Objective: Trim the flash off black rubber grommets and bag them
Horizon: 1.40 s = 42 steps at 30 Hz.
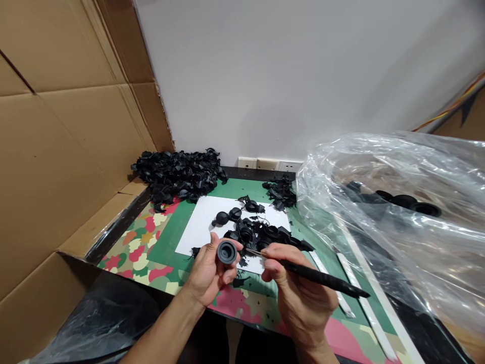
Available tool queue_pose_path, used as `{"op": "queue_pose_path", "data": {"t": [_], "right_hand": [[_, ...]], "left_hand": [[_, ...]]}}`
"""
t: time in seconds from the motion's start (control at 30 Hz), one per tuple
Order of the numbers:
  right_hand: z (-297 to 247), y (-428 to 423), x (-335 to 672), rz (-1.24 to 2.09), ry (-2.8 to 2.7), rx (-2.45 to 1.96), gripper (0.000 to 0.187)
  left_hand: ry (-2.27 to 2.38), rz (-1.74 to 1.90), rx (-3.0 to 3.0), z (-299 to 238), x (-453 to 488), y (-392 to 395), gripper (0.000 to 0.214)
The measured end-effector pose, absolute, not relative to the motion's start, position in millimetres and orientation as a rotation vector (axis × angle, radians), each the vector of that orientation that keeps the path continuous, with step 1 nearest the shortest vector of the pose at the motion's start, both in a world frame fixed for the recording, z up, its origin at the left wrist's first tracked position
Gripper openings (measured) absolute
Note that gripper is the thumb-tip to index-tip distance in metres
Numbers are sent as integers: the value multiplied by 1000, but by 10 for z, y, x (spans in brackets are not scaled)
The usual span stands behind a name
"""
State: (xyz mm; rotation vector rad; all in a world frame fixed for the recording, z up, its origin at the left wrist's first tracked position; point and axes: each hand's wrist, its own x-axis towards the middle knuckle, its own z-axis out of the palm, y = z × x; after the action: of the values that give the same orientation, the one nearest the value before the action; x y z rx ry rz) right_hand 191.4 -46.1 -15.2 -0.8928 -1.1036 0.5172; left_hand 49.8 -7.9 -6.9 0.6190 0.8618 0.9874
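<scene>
My left hand is closed round a small round black rubber part, its open side facing up toward me. My right hand pinches a thin black-handled knife tool, held like a pen, with its metal tip close to the right edge of the rubber part. Both hands hover over the near edge of a white sheet on a green cutting mat. More black rubber parts and trimmings lie on the sheet just beyond my hands.
A large heap of black rubber pieces sits at the back left and a smaller pile at the back centre. A clear plastic bag holding black parts fills the right. Cardboard walls the left. Wall sockets line the back.
</scene>
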Motion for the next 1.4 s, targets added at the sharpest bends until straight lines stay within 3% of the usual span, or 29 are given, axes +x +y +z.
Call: {"op": "queue_pose_path", "data": {"t": [0.57,1.0,1.23,1.4], "right_hand": [[-165,-409,1781,414,-1412,-842,6],[-253,-474,1712,26,-1603,-941,10],[-189,-495,1879,134,-1356,-1012,4],[-204,-405,1942,530,-1040,-1025,8]], "left_hand": [[1025,1039,662,-8,578,-131,63],[1049,1076,668,-38,617,-139,59],[989,1038,680,-59,562,-93,59],[935,1008,689,-44,521,-80,48]]}}
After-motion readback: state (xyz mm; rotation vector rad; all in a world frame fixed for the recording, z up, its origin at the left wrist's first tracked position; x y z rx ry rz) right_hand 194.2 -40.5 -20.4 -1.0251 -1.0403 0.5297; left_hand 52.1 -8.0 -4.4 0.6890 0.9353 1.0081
